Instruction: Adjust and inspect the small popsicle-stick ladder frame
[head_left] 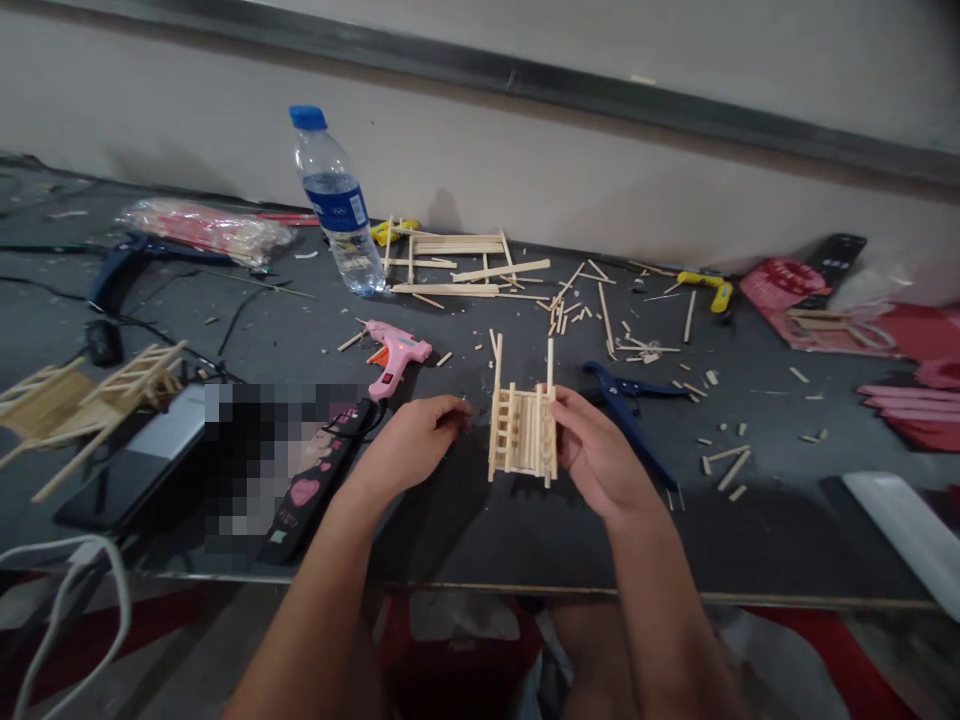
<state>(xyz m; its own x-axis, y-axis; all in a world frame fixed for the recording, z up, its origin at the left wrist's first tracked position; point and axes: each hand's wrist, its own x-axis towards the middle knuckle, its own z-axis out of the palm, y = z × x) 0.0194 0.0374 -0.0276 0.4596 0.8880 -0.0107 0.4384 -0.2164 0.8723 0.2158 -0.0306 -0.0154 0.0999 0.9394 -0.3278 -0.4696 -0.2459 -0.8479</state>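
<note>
My right hand (596, 450) grips the right side of a small chair-like model (531, 440) made of thin wooden sticks. Two longer sticks rise from its far end, and slats run across its middle. To its left, my left hand (416, 440) is apart from the model, with loosely bent fingers and nothing visible in them. A pink hot glue gun (394, 352) lies just beyond my left hand, its small light lit. Past my right hand lie blue-handled cutters (630, 425), partly hidden by that hand.
A water bottle (337, 210) stands at the back beside a larger stick frame (457, 262). Stick offcuts (574, 310) lie scattered rightward. At left are more stick models (97, 410), a phone (142, 460), a power strip (300, 490) and cables. Red packaging (795, 290) lies far right.
</note>
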